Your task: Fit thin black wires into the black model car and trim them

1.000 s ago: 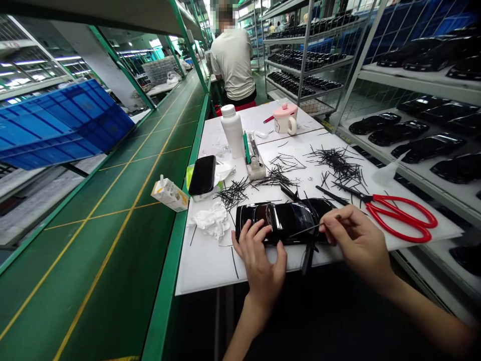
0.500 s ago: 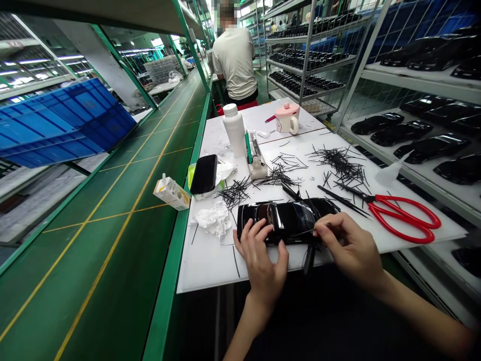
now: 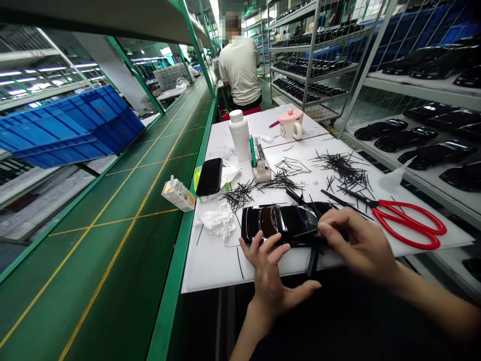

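Observation:
A glossy black model car (image 3: 278,220) lies on the white table top, its doors standing out on both sides. Along its near edge rests my left hand (image 3: 268,271), fingers spread and fingertips against the body, thumb stretched out to the right. My right hand (image 3: 353,240) is over the car's right part, thumb and forefinger pinched on a thin dark tool (image 3: 306,233) whose far end reaches the car's side. Thin black strips (image 3: 345,169) lie in loose piles behind the car. Red-handled scissors (image 3: 411,223) lie open to the right.
A white bottle (image 3: 239,135), a phone (image 3: 209,176), crumpled tissue (image 3: 218,220) and a lidded mug (image 3: 290,123) stand or lie on the table. A drink carton (image 3: 179,194) is at its left edge, beside a green conveyor (image 3: 124,210). Racks of black cars stand right; a person sits ahead.
My left thumb has swung away from the car, out to the right, and the fingers have shifted slightly. My right hand keeps its pinch. The whole view has shifted a little.

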### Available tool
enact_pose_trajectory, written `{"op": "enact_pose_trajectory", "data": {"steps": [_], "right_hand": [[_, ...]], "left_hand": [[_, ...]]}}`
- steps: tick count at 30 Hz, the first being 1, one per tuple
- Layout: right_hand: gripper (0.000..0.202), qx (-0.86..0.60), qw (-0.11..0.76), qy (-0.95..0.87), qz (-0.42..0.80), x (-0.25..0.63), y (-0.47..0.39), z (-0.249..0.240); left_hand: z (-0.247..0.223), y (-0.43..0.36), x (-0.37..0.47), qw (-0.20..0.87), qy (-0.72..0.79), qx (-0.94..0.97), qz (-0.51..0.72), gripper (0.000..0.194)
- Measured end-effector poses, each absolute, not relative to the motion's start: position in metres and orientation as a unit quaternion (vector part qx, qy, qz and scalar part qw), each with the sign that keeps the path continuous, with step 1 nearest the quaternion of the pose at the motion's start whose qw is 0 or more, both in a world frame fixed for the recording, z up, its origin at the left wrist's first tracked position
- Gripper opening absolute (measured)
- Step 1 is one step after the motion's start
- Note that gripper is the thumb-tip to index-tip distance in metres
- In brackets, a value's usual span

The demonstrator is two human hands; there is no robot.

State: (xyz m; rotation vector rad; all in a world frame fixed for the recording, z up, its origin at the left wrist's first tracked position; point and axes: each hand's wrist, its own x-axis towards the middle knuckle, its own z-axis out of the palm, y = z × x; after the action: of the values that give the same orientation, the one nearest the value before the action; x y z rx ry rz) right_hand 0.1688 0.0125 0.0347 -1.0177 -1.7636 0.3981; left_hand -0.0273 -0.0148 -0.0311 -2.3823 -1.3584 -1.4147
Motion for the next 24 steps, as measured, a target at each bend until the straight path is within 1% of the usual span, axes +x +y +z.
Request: {"op": "enact_pose_trajectory", "data": {"steps": [3,5,8,11,14,18,21,23,24], "right_hand": [[0.008,-0.381,0.545,-0.728,0.166,0.168,0.043,0.058],[0.011,-0.378,0.55,-0.731,0.143,0.162,0.076,0.072],[0.02,-0.398,0.511,-0.751,0.127,0.147,0.135,0.084],[0.021,-0.423,0.47,-0.765,0.122,0.131,0.187,0.083],[0.022,-0.462,0.408,-0.777,0.125,0.118,0.219,0.075],[0.027,-0.474,0.292,-0.815,0.158,0.113,0.229,0.063],[0.034,-0.48,0.252,-0.824,0.164,0.126,0.216,0.061],[0.033,-0.483,0.239,-0.825,0.169,0.146,0.198,0.061],[0.031,-0.481,0.229,-0.827,0.178,0.158,0.186,0.06]], "left_hand": [[-0.035,-0.016,-0.028,0.03,-0.447,-0.766,-0.461,0.06],[-0.038,-0.017,-0.029,0.033,-0.454,-0.758,-0.467,0.051],[-0.043,-0.017,-0.03,0.036,-0.47,-0.745,-0.472,0.043],[-0.047,-0.015,-0.026,0.031,-0.502,-0.708,-0.495,0.038],[-0.048,-0.013,-0.019,0.024,-0.552,-0.651,-0.52,0.03],[-0.05,-0.013,-0.016,0.023,-0.589,-0.609,-0.531,0.028],[-0.051,-0.021,-0.03,0.002,-0.598,-0.581,-0.552,0.023],[-0.053,-0.031,-0.046,-0.056,-0.604,-0.56,-0.565,0.017],[-0.053,-0.037,-0.054,-0.112,-0.606,-0.553,-0.561,0.016]]}}
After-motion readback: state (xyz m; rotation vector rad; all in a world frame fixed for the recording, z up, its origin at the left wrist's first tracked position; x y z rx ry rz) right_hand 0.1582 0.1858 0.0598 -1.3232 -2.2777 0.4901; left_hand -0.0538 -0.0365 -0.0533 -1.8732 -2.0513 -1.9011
